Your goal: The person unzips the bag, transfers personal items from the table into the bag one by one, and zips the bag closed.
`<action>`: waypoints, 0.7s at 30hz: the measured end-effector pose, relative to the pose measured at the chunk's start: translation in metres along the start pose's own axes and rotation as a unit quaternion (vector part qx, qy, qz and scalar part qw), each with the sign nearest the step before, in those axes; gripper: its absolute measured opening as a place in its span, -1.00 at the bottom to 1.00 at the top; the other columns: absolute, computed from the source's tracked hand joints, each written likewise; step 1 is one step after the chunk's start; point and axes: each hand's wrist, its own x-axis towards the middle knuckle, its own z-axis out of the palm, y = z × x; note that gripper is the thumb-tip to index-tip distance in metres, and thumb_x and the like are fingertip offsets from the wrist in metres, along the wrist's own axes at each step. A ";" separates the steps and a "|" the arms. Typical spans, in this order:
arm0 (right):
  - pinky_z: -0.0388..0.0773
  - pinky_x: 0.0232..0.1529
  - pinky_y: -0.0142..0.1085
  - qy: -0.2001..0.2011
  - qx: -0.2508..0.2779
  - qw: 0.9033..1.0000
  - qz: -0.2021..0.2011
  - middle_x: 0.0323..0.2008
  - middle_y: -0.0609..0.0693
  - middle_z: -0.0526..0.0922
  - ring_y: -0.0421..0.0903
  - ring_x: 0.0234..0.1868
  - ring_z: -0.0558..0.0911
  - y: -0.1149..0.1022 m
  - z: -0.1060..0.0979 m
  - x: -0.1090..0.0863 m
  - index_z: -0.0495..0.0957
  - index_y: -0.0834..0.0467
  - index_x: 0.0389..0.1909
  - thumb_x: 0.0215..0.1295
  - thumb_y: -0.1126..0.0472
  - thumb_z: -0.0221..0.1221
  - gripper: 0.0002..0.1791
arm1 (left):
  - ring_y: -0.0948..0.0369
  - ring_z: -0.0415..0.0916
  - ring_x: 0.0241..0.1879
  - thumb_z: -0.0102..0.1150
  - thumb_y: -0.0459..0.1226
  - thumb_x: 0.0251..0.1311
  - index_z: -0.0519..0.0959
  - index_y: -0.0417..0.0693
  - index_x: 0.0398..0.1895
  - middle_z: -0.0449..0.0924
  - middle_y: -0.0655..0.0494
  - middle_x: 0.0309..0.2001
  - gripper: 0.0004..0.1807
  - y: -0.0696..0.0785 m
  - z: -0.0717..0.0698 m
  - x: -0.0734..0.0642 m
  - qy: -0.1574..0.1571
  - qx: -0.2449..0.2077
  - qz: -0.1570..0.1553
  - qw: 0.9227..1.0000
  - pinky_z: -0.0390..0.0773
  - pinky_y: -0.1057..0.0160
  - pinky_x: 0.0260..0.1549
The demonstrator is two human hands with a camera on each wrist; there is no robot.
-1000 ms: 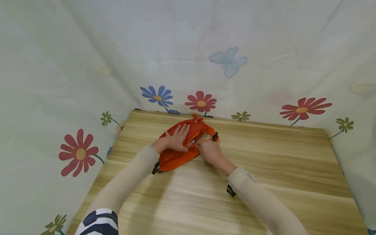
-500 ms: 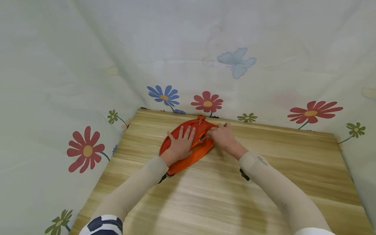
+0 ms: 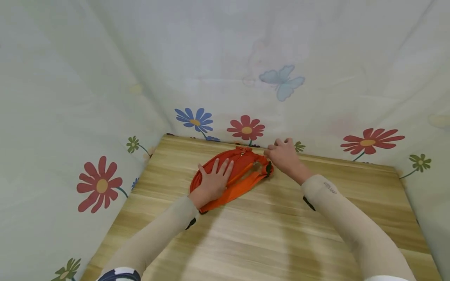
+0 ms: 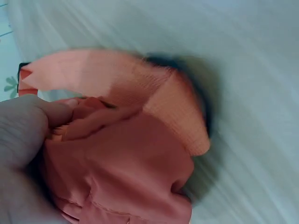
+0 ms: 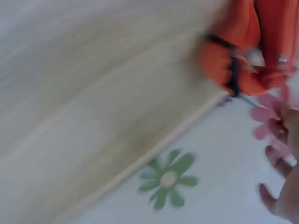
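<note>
A red-orange waist bag [image 3: 241,160] lies on the table near its back edge. My left hand [image 3: 212,179] rests on the bag with fingers spread. In the left wrist view its thumb [image 4: 63,111] presses the bag's fabric. An orange strap [image 3: 242,190] loops along the near side, with a black buckle [image 3: 268,169] at its right end. A small metal zipper pull [image 5: 282,59] sits near that end. Just past it is my right hand [image 3: 286,159], fingers loosely bent; in the right wrist view they stand apart from the bag, holding nothing visible.
The wood-grain table [image 3: 344,195] extends to the right and toward me. A flower-printed cloth wall [image 3: 316,105] rises directly behind the table's back edge, and another stands at the left.
My right hand has moved from the bag's opening rightward and away, past its right end. The gap that showed the inside has closed up. The left hand stays on the bag.
</note>
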 end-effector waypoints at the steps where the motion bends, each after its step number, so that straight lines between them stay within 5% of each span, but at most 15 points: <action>1: 0.43 -0.11 0.15 -0.006 0.010 1.000 -0.009 -0.25 -0.10 0.65 0.08 -0.18 0.47 0.001 -0.004 0.000 0.75 -0.15 -0.10 0.42 0.10 0.25 -0.85 | -0.18 -0.30 0.61 0.21 0.07 0.34 -0.37 0.10 0.67 -0.37 0.04 0.67 0.13 -0.001 -0.001 0.001 0.002 0.001 0.001 1.000 -0.16 -0.72 0.15; 8: 0.58 -0.15 0.06 -0.038 0.126 0.991 -0.028 -0.22 0.00 0.66 0.09 -0.18 0.57 -0.008 0.004 0.004 0.72 0.07 -0.04 0.49 0.10 0.19 -0.79 | -0.21 -0.36 0.60 0.26 0.11 0.28 -0.38 0.07 0.67 -0.41 0.01 0.66 0.19 -0.013 -0.004 0.008 -0.007 -0.025 -0.007 1.000 -0.22 -0.73 0.14; 14: 0.59 -0.24 -0.04 0.008 0.152 0.988 -0.037 -0.36 0.01 0.60 0.04 -0.34 0.56 -0.020 0.028 0.003 0.71 0.12 -0.18 0.45 0.16 0.23 -0.87 | -0.21 -0.30 0.60 0.04 0.28 0.35 -0.29 0.12 0.68 -0.32 0.03 0.67 0.08 -0.020 0.008 0.011 0.012 -0.044 -0.028 0.999 -0.22 -0.73 0.13; 21: 0.61 -0.09 -0.04 0.016 0.205 0.978 -0.032 -0.18 0.08 0.71 0.07 -0.20 0.66 -0.030 0.027 -0.009 0.71 0.18 -0.09 0.43 0.21 0.24 -0.84 | -0.16 -0.32 0.61 0.03 0.14 0.43 -0.27 0.27 0.68 -0.30 0.16 0.67 -0.05 -0.022 0.023 0.019 0.030 -0.076 -0.069 0.994 -0.18 -0.74 0.12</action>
